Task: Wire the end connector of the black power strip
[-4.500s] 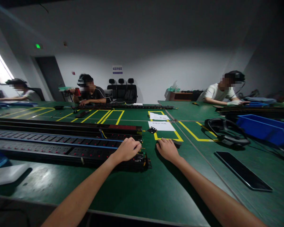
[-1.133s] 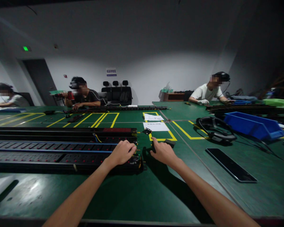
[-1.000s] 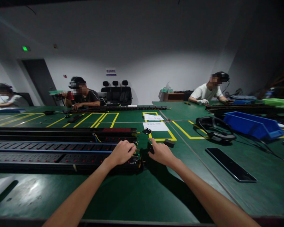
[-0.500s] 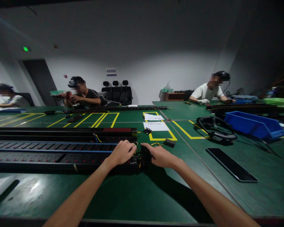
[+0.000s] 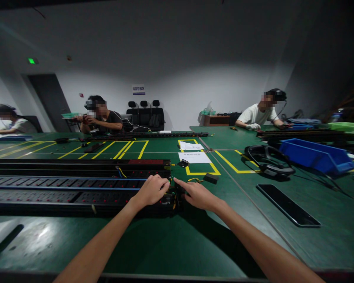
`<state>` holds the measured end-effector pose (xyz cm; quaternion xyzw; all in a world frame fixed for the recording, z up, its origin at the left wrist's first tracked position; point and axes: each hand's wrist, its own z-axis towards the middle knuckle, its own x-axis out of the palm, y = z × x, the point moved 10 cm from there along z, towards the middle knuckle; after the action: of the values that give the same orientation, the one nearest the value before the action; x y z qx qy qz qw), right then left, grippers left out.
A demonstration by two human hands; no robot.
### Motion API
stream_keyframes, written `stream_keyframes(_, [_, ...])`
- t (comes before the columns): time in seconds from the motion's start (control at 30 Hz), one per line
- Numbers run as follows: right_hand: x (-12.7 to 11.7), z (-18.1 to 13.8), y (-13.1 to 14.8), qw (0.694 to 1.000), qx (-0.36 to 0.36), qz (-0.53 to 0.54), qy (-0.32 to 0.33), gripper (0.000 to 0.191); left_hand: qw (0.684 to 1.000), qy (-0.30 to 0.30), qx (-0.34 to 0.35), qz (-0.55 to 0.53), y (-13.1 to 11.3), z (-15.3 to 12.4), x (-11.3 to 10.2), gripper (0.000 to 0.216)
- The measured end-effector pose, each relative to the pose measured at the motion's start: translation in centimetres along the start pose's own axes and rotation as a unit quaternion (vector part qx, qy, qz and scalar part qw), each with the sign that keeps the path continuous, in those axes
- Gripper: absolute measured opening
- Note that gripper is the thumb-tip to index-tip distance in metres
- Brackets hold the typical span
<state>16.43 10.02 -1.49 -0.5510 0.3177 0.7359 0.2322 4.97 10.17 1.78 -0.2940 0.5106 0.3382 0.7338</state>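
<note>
My left hand (image 5: 151, 190) lies curled over the right end of a long black power strip (image 5: 76, 192) on the green table (image 5: 171, 243), its fingers closed on the strip's end. Close beside it, my right hand (image 5: 195, 194) presses a small black end piece (image 5: 178, 193) against that same end, forefinger stretched toward the strip and the other fingers bent around the piece. Yellow and green wires show between the two hands. A second small black part (image 5: 211, 178) lies just beyond my right hand.
More long black strips (image 5: 76, 164) lie behind the first. A flat black plate (image 5: 287, 204), a coiled black cable (image 5: 268, 160) and a blue bin (image 5: 315, 155) are to the right. White paper sheets (image 5: 194, 157) lie in a yellow-marked box. Three other people sit at the far tables.
My right hand picked a small black piece off the table and carried it left to the strip's end. My left hand stayed on the strip.
</note>
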Motion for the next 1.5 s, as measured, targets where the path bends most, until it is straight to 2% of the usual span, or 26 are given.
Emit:
stream_keyframes(0.5, [1.4,0.7,-0.7,0.997,0.036,0.054,-0.045,0.072,1.000,0.007,0.001,0.022,0.0,0.0,0.2,0.037])
stream_keyframes(0.83, [1.5,0.7,-1.0,0.995,0.051,0.068,-0.056,0.068,1.000,0.007,0.000,0.015,-0.1,0.0,0.1,0.037])
stream_keyframes(1.13, [1.1,0.6,-1.1,0.991,0.021,0.106,-0.077,0.077,1.000,0.010,-0.003,0.009,0.0,0.0,0.1,0.038])
stream_keyframes(1.27, [0.6,0.6,-1.9,0.989,0.046,0.103,-0.091,0.064,1.000,0.011,-0.010,0.008,0.1,0.1,0.1,0.038])
stream_keyframes(1.4, [0.1,0.4,-2.4,0.992,0.080,0.026,-0.094,0.037,1.000,0.010,-0.009,0.012,0.0,0.1,0.0,0.037])
stream_keyframes(1.5, [0.0,0.4,-2.4,0.993,0.083,-0.011,-0.078,0.030,1.000,0.006,-0.007,0.018,0.0,0.0,-0.1,0.038])
